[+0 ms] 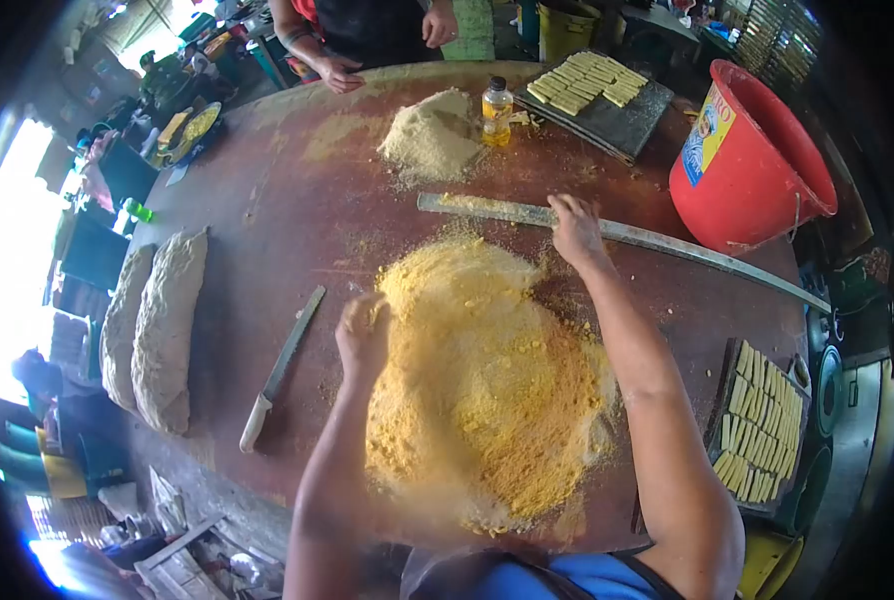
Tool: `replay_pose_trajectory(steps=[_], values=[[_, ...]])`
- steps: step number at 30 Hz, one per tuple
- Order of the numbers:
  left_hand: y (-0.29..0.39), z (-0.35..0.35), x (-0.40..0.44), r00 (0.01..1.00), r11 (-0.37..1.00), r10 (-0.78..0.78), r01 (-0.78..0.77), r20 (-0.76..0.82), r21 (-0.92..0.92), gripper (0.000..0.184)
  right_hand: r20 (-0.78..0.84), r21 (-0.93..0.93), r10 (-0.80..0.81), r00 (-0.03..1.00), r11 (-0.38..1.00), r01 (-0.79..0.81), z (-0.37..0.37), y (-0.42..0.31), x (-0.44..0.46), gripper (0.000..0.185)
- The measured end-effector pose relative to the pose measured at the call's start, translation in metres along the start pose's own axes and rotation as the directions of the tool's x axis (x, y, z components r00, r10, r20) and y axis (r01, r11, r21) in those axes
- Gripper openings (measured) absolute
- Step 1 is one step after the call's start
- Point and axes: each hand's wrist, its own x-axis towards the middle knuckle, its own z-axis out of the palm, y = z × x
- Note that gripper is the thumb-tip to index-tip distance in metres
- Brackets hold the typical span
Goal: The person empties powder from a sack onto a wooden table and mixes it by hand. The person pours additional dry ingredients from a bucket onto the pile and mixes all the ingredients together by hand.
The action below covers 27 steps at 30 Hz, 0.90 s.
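Note:
A broad heap of yellow crumbly mixture (497,350) covers the middle of the table. At its left edge is my left hand (364,335), fingers curled closed; what they hold, if anything, I cannot make out. Beyond the heap, my right hand (576,228) grips a long flat strip (667,243) that runs across to the table's right edge. Pale crumbs lie along the strip's left part. To the left of the heap rests a knife (292,345) with a white handle, apart from both hands.
Two long dough rolls (167,335) lie at left. A pale powder mound (432,138) and a bottle of yellow liquid (497,115) stand at the back. Trays of cut dough sticks (762,425) and a red bucket (742,165) are at right. Another person (367,35) stands opposite.

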Motion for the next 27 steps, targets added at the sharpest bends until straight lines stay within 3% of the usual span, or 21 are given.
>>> replay_pose_trajectory(steps=[1, 3, 4, 6, 7, 9, 10, 11, 12, 13, 14, 15, 17, 19, 20, 21, 22, 23, 25, 26, 27], values=[[-0.027, 0.007, 0.024, 0.989, 0.991, 0.135, -0.136, -0.052, 0.003, 0.026, -0.193, 0.100, -0.078, 0.978, 0.990, 0.099, 0.003, -0.004, 0.004, 0.033], [-0.031, 0.010, 0.059, 0.971, 0.951, 0.235, -0.223, -0.035, 0.215, 0.033, -0.021, 0.310, -0.263, 0.965, 0.916, 0.256, 0.014, -0.022, -0.003, 0.032], [-0.041, 0.019, 0.071, 0.972, 0.951, 0.235, -0.223, -0.032, 0.214, 0.033, -0.008, 0.400, -0.299, 0.954, 0.874, 0.277, 0.027, -0.028, -0.007, 0.038], [-0.056, 0.038, 0.090, 0.990, 0.936, 0.122, -0.136, 0.064, 0.326, 0.048, 0.003, 0.492, -0.209, 0.978, 0.852, 0.180, 0.058, -0.038, -0.008, 0.045], [-0.048, 0.048, 0.090, 0.989, 0.936, 0.130, -0.144, 0.064, 0.322, 0.048, 0.051, 0.596, -0.266, 0.963, 0.782, 0.185, 0.071, -0.044, -0.003, 0.048], [-0.022, 0.073, 0.070, 0.981, 0.992, 0.074, -0.090, 0.180, 0.085, 0.057, 0.095, 0.691, -0.329, 0.939, 0.701, 0.176, 0.079, -0.067, 0.000, 0.052], [-0.011, 0.075, 0.062, 0.981, 0.992, 0.075, -0.091, 0.182, 0.084, 0.057, 0.268, 0.764, -0.307, 0.913, 0.646, -0.007, 0.077, -0.084, -0.005, 0.056], [0.002, 0.075, 0.057, 0.975, 0.999, -0.041, 0.037, 0.216, 0.021, 0.059, 0.429, 0.792, -0.303, 0.851, 0.580, -0.193, 0.070, -0.094, -0.007, 0.062], [0.016, 0.070, 0.052, 0.954, 0.985, -0.151, 0.166, 0.257, -0.038, 0.061, 0.423, 0.792, -0.303, 0.854, 0.581, -0.186, 0.050, -0.100, -0.010, 0.062], [0.030, 0.063, 0.049, 0.955, 0.986, -0.148, 0.163, 0.257, -0.036, 0.061, 0.491, 0.792, -0.274, 0.827, 0.537, -0.292, 0.023, -0.108, -0.015, 0.068], [0.044, 0.054, 0.045, 0.891, 0.939, -0.308, 0.341, 0.334, -0.044, 0.063, 0.564, 0.777, -0.248, 0.787, 0.483, -0.404, 0.010, -0.115, -0.023, 0.074], [0.058, 0.044, 0.035, 0.783, 0.853, -0.464, 0.521, 0.415, -0.027, 0.064, 0.580, 0.770, -0.242, 0.778, 0.475, -0.427, 0.012, -0.117, -0.033, 0.074], [0.081, 0.022, 0.017, 0.699, 0.805, -0.529, 0.593, 0.481, 0.023, 0.066, 0.530, 0.798, -0.311, 0.789, 0.498, -0.340, 0.018, -0.114, -0.046, 0.081], [0.074, 0.009, 0.006, 0.668, 0.786, -0.273, 0.570, 0.692, -0.239, 0.067, 0.540, 0.821, -0.325, 0.776, 0.405, -0.402, -0.010, -0.126, -0.054, 0.076], [0.068, 0.007, -0.003, 0.647, 0.782, -0.283, 0.583, 0.708, -0.221, 0.067, 0.488, 0.787, -0.333, 0.807, 0.567, -0.242, -0.017, -0.130, -0.058, 0.076], [0.067, 0.007, -0.008, 0.729, 0.893, -0.237, 0.423, 0.642, -0.151, 0.066, 0.426, 0.703, -0.352, 0.833, 0.709, -0.060, -0.026, -0.133, -0.062, 0.078], [0.066, 0.007, -0.012, 0.798, 0.968, -0.160, 0.243, 0.580, -0.068, 0.066, 0.451, 0.650, -0.290, 0.844, 0.755, -0.088, -0.031, -0.138, -0.072, 0.074], [0.064, 0.008, -0.015, 0.789, 0.971, -0.138, 0.226, 0.598, -0.075, 0.066, 0.474, 0.595, -0.225, 0.851, 0.795, -0.120, -0.037, -0.142, -0.082, 0.070], [0.060, 0.010, -0.025, 0.790, 0.993, -0.089, 0.121, 0.607, -0.012, 0.048, 0.294, 0.588, -0.083, 0.952, 0.801, -0.112, -0.043, -0.155, -0.110, 0.061], [0.059, 0.007, -0.034, 0.854, 1.000, -0.005, -0.008, 0.521, 0.023, 0.064, 0.149, 0.641, -0.076, 0.986, 0.767, -0.037, -0.048, -0.164, -0.124, 0.057], [0.056, -0.001, -0.042, 0.847, 0.999, 0.029, -0.036, 0.530, 0.003, 0.064, 0.128, 0.623, -0.058, 0.990, 0.781, -0.035, -0.055, -0.167, -0.138, 0.057]])
